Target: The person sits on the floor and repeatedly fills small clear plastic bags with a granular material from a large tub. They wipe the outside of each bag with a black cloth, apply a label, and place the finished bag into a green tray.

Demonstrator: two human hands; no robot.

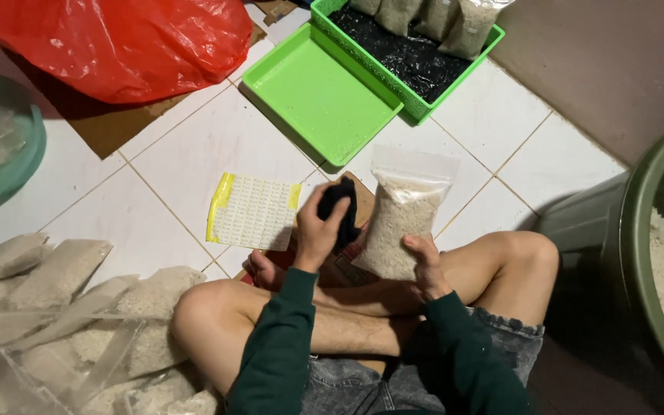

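Open white floor tiles [194, 154] lie ahead of the crossed legs [286, 315], hemmed by the green tray [320, 96], red plastic bag [124, 42], label sheet [253, 211] and heaped rice bags [55, 307] at left.

The bag of rice [398, 223] under the right-hand fingers [416, 247] is thin clear plastic, glossy and creased at its empty top, with matt, grainy white rice showing through. The black object [337, 201] inside the left-hand fingers [338, 223] looks like soft, matt cloth. Just beyond those fingers lies a paper sheet [255, 210], matt, with a shiny yellow edge. Further off, the green tray [318, 94] is smooth moulded plastic with a dull sheen, the red bag [128, 42] is crinkled, glossy film, and the floor [194, 154] is glazed white tile.
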